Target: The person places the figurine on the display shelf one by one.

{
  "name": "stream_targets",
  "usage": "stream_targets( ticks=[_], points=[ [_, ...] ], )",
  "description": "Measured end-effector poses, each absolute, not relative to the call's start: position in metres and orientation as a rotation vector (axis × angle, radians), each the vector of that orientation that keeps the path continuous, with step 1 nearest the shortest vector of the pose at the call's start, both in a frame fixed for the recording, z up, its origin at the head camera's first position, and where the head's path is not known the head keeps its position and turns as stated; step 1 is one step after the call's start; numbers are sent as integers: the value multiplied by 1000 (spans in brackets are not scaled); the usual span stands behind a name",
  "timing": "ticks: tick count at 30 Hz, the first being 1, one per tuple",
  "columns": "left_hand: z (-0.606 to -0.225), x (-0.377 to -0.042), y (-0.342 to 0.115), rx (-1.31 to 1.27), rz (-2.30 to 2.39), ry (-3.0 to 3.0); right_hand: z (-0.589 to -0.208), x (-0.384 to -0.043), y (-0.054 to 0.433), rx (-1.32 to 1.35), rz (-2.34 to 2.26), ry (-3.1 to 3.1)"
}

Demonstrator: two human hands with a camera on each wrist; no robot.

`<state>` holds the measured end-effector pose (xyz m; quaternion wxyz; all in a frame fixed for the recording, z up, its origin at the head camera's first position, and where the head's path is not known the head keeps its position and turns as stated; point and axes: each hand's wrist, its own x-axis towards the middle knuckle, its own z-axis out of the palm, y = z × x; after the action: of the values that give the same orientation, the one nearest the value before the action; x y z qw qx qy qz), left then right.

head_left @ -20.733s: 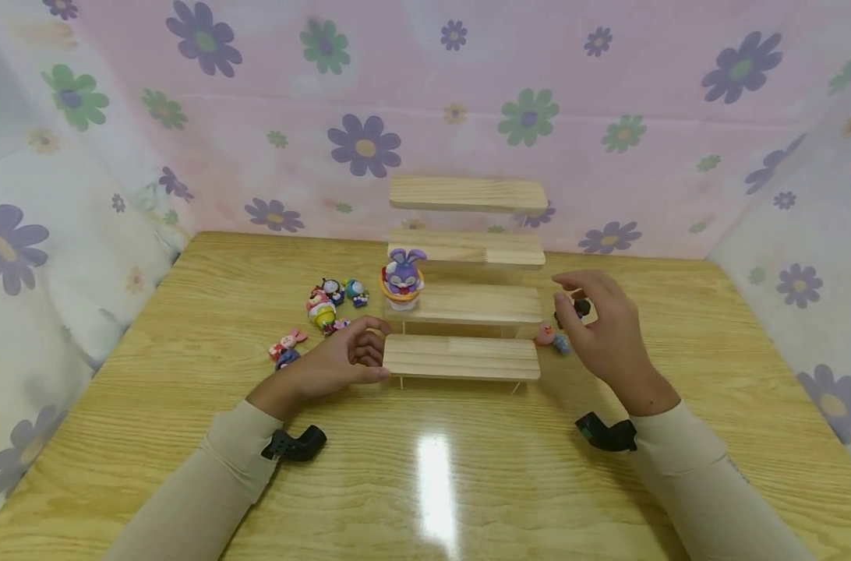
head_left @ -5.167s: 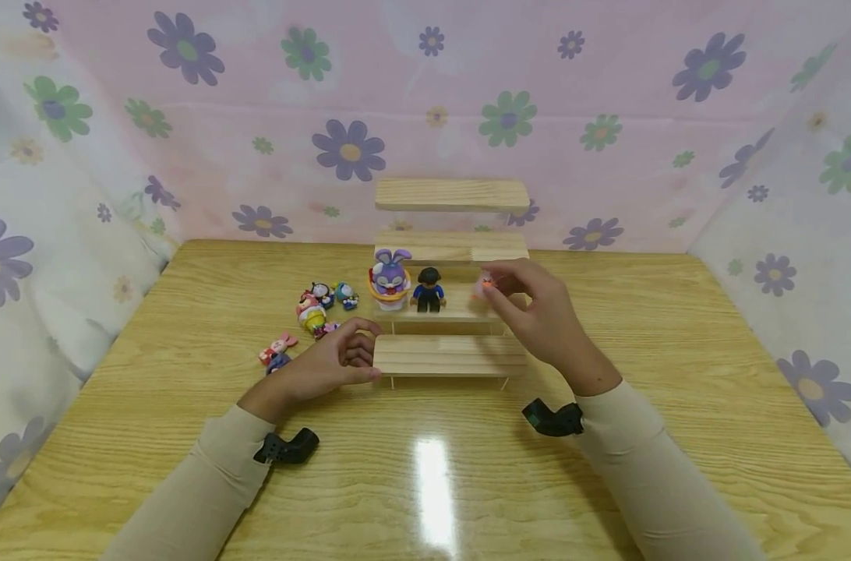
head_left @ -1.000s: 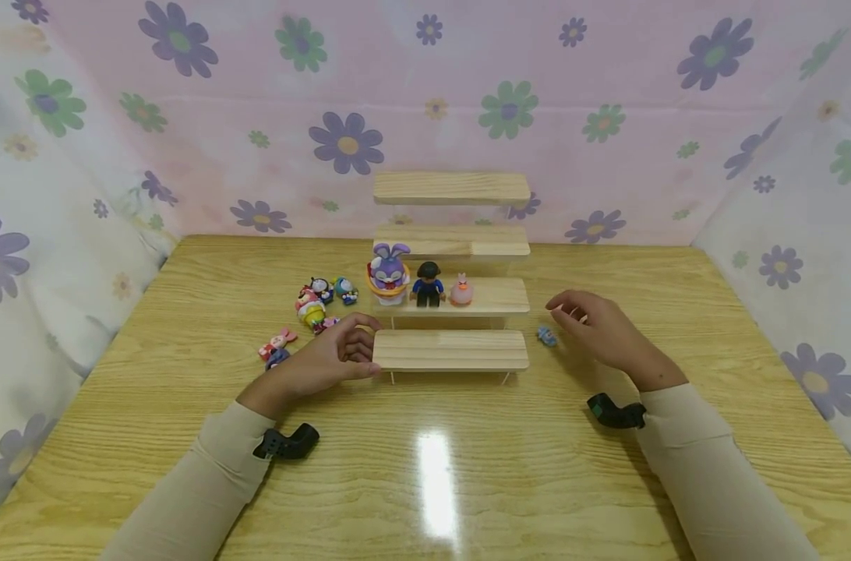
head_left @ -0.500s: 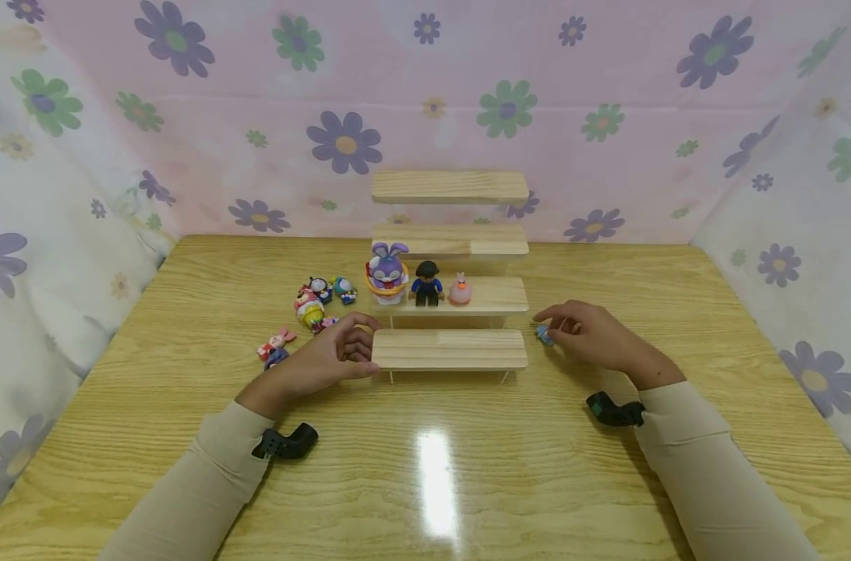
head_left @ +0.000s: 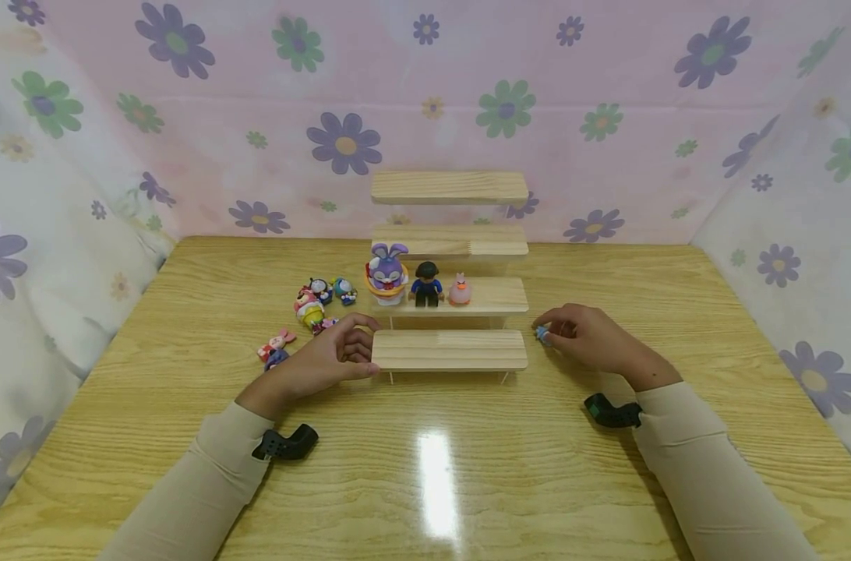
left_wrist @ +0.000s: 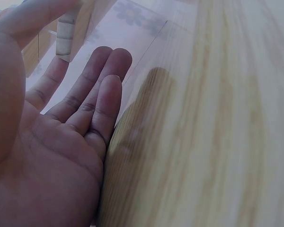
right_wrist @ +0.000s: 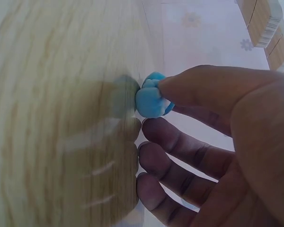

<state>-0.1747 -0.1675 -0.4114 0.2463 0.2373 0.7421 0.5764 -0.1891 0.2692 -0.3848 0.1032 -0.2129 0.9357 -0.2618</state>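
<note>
My right hand (head_left: 594,343) is low over the table, right of the wooden stepped stand (head_left: 450,352). Its thumb and index finger pinch a small light-blue figurine (right_wrist: 150,101), still at the tabletop; the other fingertips touch the table. My left hand (head_left: 327,354) holds the left end of the stand's lowest step between thumb and index finger, other fingers loosely bent. On the second step from the bottom, left to right, stand a purple rabbit figurine (head_left: 386,276), a black-haired toy figure (head_left: 427,284) in blue and black, and a round pink figurine (head_left: 460,291).
Several small figurines lie on the table left of the stand, among them a pink-and-yellow one (head_left: 309,309) and a red one with pink ears (head_left: 277,343) near my left wrist. A flowered cloth (head_left: 425,93) hangs behind the table (head_left: 369,467).
The black-haired figure and the pink figurine went from the right of the table onto the second step. My right hand then came down and took hold of the blue figurine. My left hand stayed put.
</note>
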Motion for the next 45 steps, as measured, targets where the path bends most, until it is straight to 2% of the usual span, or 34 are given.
stream_targets(
  ticks=[22,34,45],
  points=[
    [-409,-176,-167,634,1587,2032,-379,-189,266,-612,-788,2839],
    [-409,-173,-168,624,1578,2030,-347,-173,253,-589,-1000,3121],
    [-409,-175,-167,626,1575,2021,-331,-167,223,-813,-1335,3208]
  ],
)
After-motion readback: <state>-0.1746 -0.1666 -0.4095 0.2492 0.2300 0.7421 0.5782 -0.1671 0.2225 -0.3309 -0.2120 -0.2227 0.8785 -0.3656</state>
